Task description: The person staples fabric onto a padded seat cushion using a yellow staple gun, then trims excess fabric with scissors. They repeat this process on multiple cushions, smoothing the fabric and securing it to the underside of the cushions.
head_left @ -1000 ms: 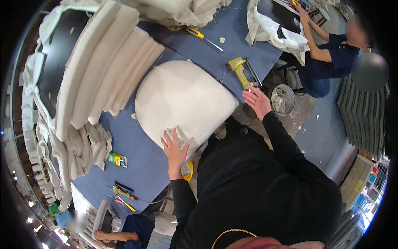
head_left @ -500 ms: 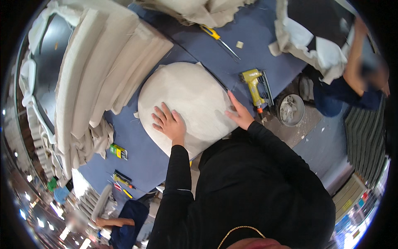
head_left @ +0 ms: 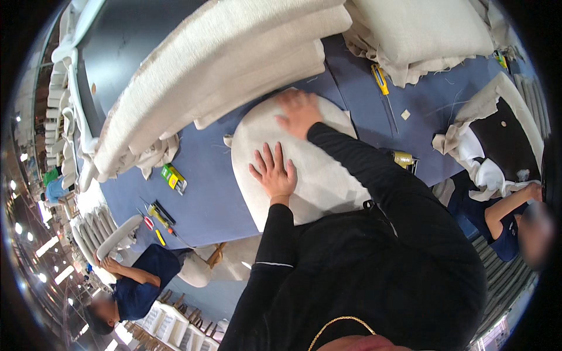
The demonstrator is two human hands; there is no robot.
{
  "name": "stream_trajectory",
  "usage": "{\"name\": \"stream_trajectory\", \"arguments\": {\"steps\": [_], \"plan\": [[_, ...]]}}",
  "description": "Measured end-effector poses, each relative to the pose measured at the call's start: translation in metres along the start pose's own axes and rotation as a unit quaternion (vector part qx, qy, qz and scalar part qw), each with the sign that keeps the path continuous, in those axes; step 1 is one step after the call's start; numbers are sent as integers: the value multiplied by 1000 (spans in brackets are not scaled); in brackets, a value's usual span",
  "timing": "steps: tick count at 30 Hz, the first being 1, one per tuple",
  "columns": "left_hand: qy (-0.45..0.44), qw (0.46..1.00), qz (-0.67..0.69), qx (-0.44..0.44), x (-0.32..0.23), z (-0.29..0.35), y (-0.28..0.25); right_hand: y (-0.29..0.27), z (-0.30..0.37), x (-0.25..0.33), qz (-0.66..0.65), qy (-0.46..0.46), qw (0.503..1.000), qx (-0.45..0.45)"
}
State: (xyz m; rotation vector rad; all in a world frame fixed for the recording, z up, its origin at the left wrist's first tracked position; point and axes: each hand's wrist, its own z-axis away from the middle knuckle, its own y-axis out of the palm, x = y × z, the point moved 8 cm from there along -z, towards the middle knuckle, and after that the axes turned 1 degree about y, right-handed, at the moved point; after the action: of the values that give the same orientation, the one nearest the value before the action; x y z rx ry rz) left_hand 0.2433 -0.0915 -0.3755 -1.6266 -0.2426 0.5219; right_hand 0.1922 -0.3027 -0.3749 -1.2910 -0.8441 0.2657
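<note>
A rounded, cream fabric-covered seat pad [head_left: 319, 175] lies on the blue-grey table [head_left: 205, 199] right in front of my body. My left hand [head_left: 274, 175] is open and rests flat on the pad's left part, fingers spread. Across its far part reaches my right hand [head_left: 300, 114], palm down on the fabric; motion blurs it, but the fingers look stretched out and hold nothing. A small tab of cloth [head_left: 228, 140] sticks out at the pad's left edge. My right forearm covers part of the pad's right side.
Long cream upholstered pieces [head_left: 234, 52] are stacked beyond the pad. A yellow-handled screwdriver [head_left: 380, 82] and a partly hidden staple gun [head_left: 404, 159] lie to the right. At left are a green-yellow box [head_left: 173, 178] and another tool [head_left: 161, 213]. Co-workers [head_left: 146, 272] are on both sides.
My right hand has left the pad's right edge and swept forward and left onto its far part. My left hand stays flat on the pad. The whole view has shifted.
</note>
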Motion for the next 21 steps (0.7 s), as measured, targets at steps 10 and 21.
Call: {"name": "stream_trajectory", "arguments": {"steps": [10,21], "plan": [[26,1000,-4,3,-9,-6,-8,39,5,83,-100,-162,982,13],[80,980,180,-8,10,6,-21,-44,236,-45,-82,92,988,-89]]}}
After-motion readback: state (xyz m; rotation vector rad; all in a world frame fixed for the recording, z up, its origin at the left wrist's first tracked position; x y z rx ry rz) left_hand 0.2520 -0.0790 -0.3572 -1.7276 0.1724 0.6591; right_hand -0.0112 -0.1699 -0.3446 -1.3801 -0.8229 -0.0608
